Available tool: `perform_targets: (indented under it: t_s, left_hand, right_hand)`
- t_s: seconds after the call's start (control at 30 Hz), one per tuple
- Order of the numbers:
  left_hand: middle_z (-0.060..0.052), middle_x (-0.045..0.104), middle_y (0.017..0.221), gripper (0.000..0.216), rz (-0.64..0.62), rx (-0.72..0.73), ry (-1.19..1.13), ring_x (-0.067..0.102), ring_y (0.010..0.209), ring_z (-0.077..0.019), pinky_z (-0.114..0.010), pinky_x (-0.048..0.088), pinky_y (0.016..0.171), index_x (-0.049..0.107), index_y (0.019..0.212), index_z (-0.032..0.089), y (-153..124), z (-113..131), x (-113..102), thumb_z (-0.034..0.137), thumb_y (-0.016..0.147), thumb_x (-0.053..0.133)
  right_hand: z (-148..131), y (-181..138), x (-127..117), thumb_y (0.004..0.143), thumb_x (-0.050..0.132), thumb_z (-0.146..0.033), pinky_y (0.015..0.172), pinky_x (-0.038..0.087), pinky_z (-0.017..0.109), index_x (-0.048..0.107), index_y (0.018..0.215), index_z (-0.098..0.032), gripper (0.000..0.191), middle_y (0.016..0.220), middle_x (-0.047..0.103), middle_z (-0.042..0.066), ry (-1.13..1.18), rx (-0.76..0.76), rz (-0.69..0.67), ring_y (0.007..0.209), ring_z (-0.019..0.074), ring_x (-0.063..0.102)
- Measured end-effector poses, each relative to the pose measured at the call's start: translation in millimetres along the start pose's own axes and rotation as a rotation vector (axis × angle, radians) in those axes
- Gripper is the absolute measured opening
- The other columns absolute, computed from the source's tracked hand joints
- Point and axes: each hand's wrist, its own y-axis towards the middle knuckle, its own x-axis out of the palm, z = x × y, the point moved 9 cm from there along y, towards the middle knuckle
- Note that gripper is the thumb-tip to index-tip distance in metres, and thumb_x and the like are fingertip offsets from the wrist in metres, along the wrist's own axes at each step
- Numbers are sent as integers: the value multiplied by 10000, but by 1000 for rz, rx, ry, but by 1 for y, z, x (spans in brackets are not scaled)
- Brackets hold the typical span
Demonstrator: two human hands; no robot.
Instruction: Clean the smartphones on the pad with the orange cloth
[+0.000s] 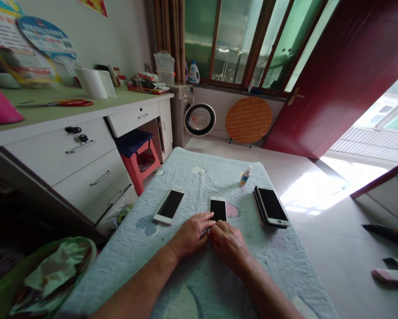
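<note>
A white smartphone [218,205] with a dark screen lies on the quilted cloth [199,283] in front of me. From the left, my left hand [194,230] holds its lower part, with the fingers across the edge and screen. My right hand [228,241] is closed over the phone's bottom end, its fingers curled and pressed together; what they pinch, if anything, is hidden. Another white smartphone [171,205] lies face up to the left. At the right is a stack of phones [272,206], a white-framed one on top. A small spray bottle [245,176] stands behind them.
A desk [132,104] with drawers runs along the left, a red stool [141,164] beside it. A bin [92,252] with crumpled paper sits at lower left. Behind the table are a washing machine [180,110] with its door open, a round wooden board [248,119] and a red door [305,75].
</note>
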Motion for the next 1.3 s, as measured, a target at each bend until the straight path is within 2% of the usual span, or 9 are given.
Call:
perform_targets:
  t_s: [0.2,0.37,0.6,0.87,1.03,1.3]
  left_hand:
    - [-90,519,1389,438,-3,21,-2,465,1295,-217,-387,337,1111,624,1220,185,-1,0,1,166,786,566]
    - [-81,524,1384,469,15,1,25,462,1298,-212,-401,350,1107,633,1210,194,-2,-5,3,113,756,551]
    - [-79,528,1382,485,31,6,25,465,1294,-216,-408,350,1112,637,1202,191,-1,-4,1,79,742,534]
    - [-90,518,1389,437,-5,-12,-8,454,1304,-227,-405,335,1117,631,1210,177,-1,-3,2,149,780,559]
    - [-77,515,1394,432,-2,1,-15,455,1304,-217,-404,334,1115,624,1221,202,-1,1,-1,170,796,557]
    - [-86,533,1375,468,21,-10,30,470,1292,-215,-404,362,1098,653,1185,188,0,-3,0,85,747,526]
  right_hand:
    - [-5,3,-2,870,570,-135,649,334,228,627,836,-189,86,834,612,12,21,-31,-7,745,126,536]
    - [10,-5,-8,908,538,-191,623,321,215,622,806,-208,133,837,585,4,23,40,-97,762,117,536]
    - [28,-13,-14,838,545,-98,666,342,212,595,785,-199,125,854,575,6,59,118,-141,802,122,529]
    - [0,-1,-1,888,521,-139,679,356,225,609,829,-188,117,866,590,24,67,5,-67,799,133,521]
    - [-8,2,0,876,532,-123,680,359,237,599,824,-184,105,871,593,25,35,9,-63,803,142,515]
    - [22,-11,-13,829,538,-91,641,330,235,577,772,-204,132,847,584,9,-6,170,-104,792,134,537]
